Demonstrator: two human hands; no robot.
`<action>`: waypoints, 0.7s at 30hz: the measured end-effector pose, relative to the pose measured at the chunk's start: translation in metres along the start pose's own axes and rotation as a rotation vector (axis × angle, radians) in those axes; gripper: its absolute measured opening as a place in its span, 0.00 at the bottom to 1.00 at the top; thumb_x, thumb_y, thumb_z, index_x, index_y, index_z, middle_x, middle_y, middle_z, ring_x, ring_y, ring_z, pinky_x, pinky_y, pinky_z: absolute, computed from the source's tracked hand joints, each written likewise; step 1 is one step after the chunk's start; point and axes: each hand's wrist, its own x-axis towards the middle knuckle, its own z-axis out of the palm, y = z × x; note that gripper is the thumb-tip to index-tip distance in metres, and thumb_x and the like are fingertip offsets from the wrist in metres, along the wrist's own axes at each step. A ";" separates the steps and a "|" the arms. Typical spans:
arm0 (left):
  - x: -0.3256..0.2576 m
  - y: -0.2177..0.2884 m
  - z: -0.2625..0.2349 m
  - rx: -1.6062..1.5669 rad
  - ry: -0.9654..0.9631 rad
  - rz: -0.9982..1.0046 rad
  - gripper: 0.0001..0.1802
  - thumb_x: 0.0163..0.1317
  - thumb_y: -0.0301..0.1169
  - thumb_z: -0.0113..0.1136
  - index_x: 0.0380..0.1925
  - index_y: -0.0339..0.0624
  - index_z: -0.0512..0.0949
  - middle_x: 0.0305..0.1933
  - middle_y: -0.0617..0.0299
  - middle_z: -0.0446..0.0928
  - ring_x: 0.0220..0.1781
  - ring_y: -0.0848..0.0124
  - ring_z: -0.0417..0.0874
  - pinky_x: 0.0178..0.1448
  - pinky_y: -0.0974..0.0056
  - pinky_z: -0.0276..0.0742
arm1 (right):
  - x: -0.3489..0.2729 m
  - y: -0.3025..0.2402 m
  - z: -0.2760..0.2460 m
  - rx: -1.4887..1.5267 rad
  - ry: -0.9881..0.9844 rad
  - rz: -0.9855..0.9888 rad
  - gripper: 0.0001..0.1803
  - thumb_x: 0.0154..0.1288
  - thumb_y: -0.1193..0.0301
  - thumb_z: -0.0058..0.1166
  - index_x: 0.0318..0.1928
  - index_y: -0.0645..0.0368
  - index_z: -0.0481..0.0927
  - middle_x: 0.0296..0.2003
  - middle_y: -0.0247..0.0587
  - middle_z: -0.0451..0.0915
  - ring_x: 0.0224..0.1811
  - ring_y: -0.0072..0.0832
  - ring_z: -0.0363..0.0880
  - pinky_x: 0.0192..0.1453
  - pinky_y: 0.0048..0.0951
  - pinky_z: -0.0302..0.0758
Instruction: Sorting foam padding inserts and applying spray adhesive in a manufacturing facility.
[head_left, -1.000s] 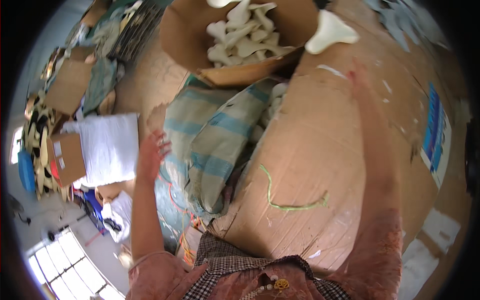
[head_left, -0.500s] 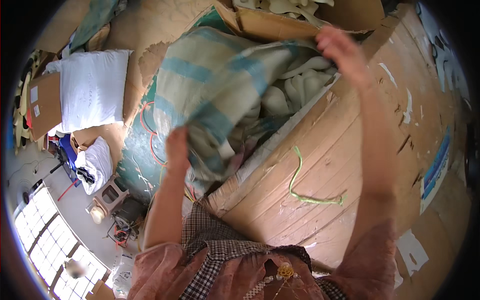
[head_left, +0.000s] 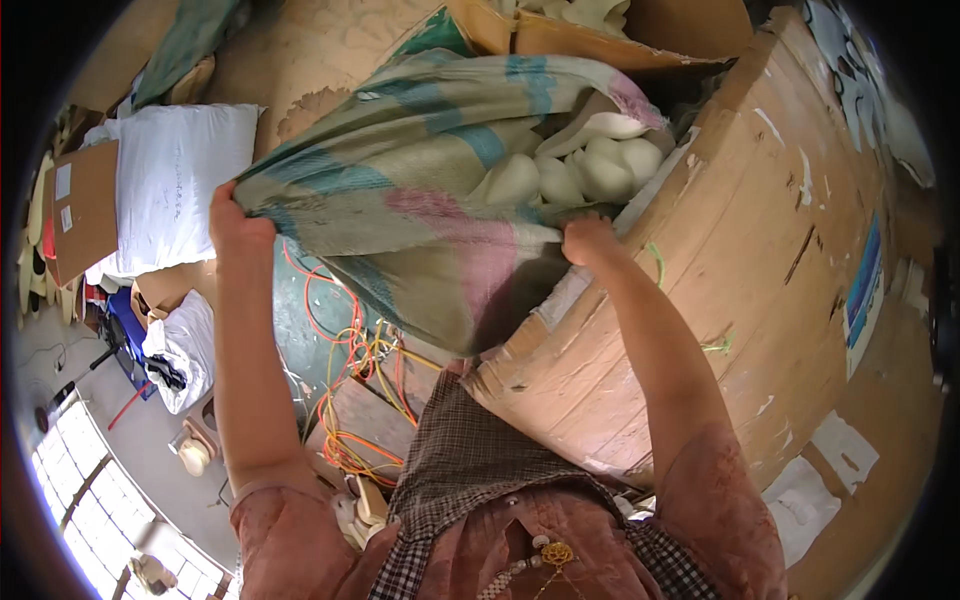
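Note:
A large woven sack (head_left: 400, 190), grey-green with blue-green and pink stripes, stretches between my hands beside the cardboard-covered table. My left hand (head_left: 243, 222) grips its closed-looking far-left corner, fingers wrapped over the fabric. At the sack's mouth, next to the table edge, my right hand (head_left: 590, 240) is closed on the near rim. Several smooth, pale, rounded pieces (head_left: 605, 168) show in the opening; their exact kind I cannot tell. The fabric hides whatever lies deeper inside.
To my right, the cardboard-covered table (head_left: 740, 260) bears a green string (head_left: 718, 345). An open cardboard box (head_left: 680, 30) with pale pieces stands beyond the sack. Orange and yellow cords (head_left: 355, 400) tangle on the floor. A white stuffed sack (head_left: 185, 180) stands at left.
My left hand has moved left and farther away, drawing the sack out sideways. The right hand has come down from the far side to the near rim. More cords are now exposed.

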 end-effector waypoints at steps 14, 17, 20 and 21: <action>0.033 0.257 -0.065 0.962 0.004 0.998 0.28 0.48 0.31 0.56 0.52 0.34 0.67 0.54 0.50 0.70 0.56 0.55 0.70 0.62 0.55 0.61 | -0.075 -0.236 -0.190 1.257 0.694 -0.696 0.15 0.42 0.78 0.45 0.34 0.66 0.77 0.25 0.51 0.77 0.29 0.40 0.75 0.35 0.34 0.71; -0.026 0.187 -0.066 1.399 -0.569 1.407 0.41 0.41 0.31 0.59 0.60 0.38 0.60 0.62 0.50 0.62 0.63 0.55 0.62 0.66 0.56 0.56 | -0.127 -0.245 -0.202 1.083 0.578 -0.885 0.14 0.37 0.74 0.47 0.30 0.63 0.76 0.23 0.54 0.74 0.28 0.51 0.72 0.32 0.44 0.69; -0.029 0.107 -0.122 1.578 -0.188 1.051 0.34 0.43 0.28 0.51 0.57 0.44 0.65 0.57 0.47 0.68 0.62 0.50 0.63 0.64 0.57 0.59 | -0.200 -0.233 -0.184 1.103 0.233 -0.888 0.14 0.36 0.76 0.45 0.29 0.64 0.75 0.23 0.57 0.73 0.30 0.52 0.72 0.33 0.45 0.69; -0.027 0.093 -0.136 1.611 -0.051 0.852 0.31 0.45 0.27 0.49 0.55 0.42 0.67 0.51 0.46 0.72 0.56 0.49 0.69 0.61 0.57 0.63 | -0.214 -0.228 -0.175 1.087 0.244 -0.850 0.13 0.36 0.77 0.43 0.29 0.64 0.75 0.23 0.57 0.72 0.30 0.53 0.72 0.32 0.44 0.68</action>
